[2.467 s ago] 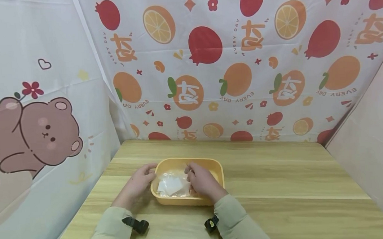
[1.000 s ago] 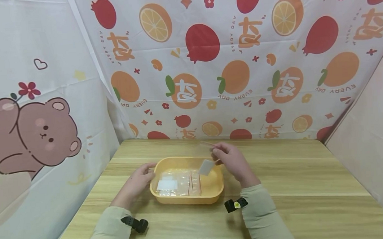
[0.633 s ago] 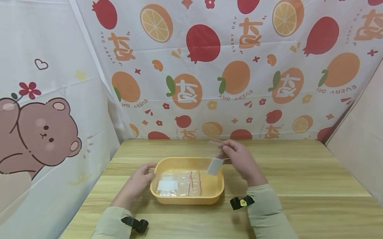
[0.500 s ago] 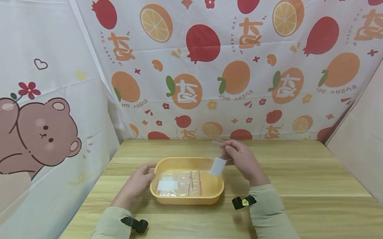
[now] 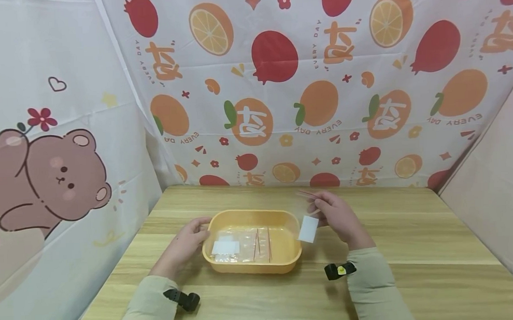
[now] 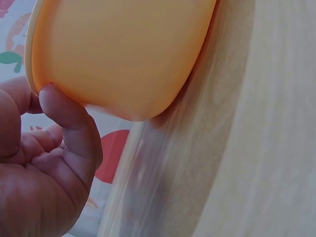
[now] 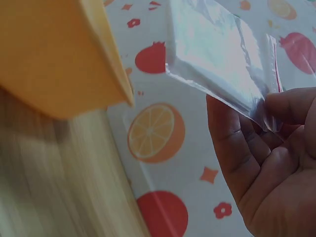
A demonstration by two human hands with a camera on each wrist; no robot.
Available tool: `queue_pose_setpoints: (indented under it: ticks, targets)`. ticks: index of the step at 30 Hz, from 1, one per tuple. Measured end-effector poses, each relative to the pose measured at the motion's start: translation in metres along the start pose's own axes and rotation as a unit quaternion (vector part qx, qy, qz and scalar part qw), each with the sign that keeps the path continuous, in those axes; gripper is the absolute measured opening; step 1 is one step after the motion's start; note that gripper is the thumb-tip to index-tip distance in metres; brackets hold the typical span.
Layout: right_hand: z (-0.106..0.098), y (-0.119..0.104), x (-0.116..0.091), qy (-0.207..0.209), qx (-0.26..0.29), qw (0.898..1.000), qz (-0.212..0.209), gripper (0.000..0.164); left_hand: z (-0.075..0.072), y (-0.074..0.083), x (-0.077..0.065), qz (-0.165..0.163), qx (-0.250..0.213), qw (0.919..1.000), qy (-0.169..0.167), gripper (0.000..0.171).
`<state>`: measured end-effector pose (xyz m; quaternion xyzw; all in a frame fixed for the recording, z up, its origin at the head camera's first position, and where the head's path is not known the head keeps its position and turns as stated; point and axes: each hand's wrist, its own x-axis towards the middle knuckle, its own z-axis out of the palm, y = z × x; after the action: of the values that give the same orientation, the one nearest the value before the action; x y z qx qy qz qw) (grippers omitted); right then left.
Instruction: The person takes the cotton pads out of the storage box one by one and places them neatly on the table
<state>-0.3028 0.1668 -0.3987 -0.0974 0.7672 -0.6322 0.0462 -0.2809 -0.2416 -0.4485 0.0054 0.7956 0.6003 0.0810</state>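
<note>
My left hand point(image 5: 183, 243) holds the left end of a yellow plastic tub point(image 5: 255, 267), thumb at its wall in the left wrist view. Between the thumb and fingers of my right hand point(image 5: 341, 219) is a clear zip-lock bag point(image 7: 217, 54) with a red seal line, pinched near that seal. A flat white piece point(image 5: 308, 229) lies inside the bag, which hangs just off the tub's right end, above the table. More clear zip-lock bags point(image 5: 245, 252) with red seal lines and white contents lie in the tub's left and middle.
The tub stands on a wood-grain table point(image 5: 375, 269). A fruit-print cloth point(image 5: 275, 106) hangs along the table's back edge, and a bear-print cloth point(image 5: 65, 175) hangs on the left. A plain pale sheet point(image 5: 497, 191) closes off the right side.
My right hand has come up out of the tub with one bag and moved rightward, past the tub's right rim. My left hand has stayed at the tub's left end.
</note>
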Motion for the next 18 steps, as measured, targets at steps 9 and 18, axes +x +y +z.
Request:
queue_pose_setpoints:
  ticks: [9,18]
  targets:
    - [-0.023,0.011,-0.004,0.007,-0.014,1.000,0.015,0.034,0.000,0.000,0.001,-0.001,-0.004,1.0000,0.000,0.052]
    - [-0.035,0.022,-0.004,-0.004,-0.044,0.998,0.037,0.034,0.001,0.000,-0.001,0.001,-0.006,1.0000,0.001,0.051]
